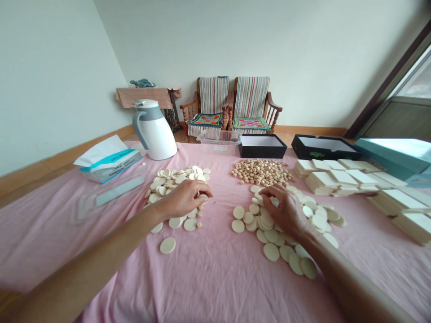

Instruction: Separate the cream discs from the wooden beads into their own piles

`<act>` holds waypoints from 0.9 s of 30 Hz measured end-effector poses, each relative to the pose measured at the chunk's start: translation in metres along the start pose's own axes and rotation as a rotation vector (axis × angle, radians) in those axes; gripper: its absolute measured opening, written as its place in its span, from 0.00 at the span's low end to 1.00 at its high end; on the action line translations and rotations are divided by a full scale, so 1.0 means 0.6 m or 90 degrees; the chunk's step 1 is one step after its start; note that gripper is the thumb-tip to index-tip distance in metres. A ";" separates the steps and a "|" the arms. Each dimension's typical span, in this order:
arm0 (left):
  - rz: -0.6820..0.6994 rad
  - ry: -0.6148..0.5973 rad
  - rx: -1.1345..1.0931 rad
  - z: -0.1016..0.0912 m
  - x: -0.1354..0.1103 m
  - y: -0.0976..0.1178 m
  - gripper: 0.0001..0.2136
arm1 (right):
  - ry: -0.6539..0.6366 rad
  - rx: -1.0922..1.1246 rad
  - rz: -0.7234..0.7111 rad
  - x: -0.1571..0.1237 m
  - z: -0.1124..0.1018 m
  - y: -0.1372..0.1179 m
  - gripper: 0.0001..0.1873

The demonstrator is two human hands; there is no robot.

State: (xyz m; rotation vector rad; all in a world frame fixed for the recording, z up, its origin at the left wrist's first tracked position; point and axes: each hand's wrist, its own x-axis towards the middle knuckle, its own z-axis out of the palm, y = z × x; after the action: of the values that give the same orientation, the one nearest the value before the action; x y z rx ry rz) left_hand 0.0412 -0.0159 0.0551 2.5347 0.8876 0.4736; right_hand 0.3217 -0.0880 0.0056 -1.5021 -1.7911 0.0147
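My left hand (183, 197) is over the left pile of pale round wooden discs (168, 178), its fingers curled together around what looks like one disc (202, 196). A few small wooden cubes (199, 214) lie just below those fingers. One loose disc (167, 245) rests apart, closer to me. My right hand (284, 207) reaches into the right spread of similar discs (271, 252). Its fingers are bent and drawn together at the tips, and whatever they grip is hidden. Beyond that hand is a heap of small tan wooden pieces (262, 172).
Stacks of pale square tiles (326, 181) stand at the right, by a light-blue box (393, 154). Two black trays (262, 147) and a clear plastic container (218, 137) line the back. A white jug (156, 132) and a tissue pack (109, 163) sit at the left on the pink cloth (202, 278).
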 end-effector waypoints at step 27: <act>0.070 -0.104 0.247 0.065 0.113 -0.044 0.09 | -0.002 0.040 -0.004 0.003 -0.003 -0.004 0.08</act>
State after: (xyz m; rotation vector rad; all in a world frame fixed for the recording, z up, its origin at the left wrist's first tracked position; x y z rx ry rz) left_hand 0.0949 0.0368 0.0211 2.9344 0.8482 0.1293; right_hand 0.3204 -0.0882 0.0088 -1.4527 -1.7823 0.0689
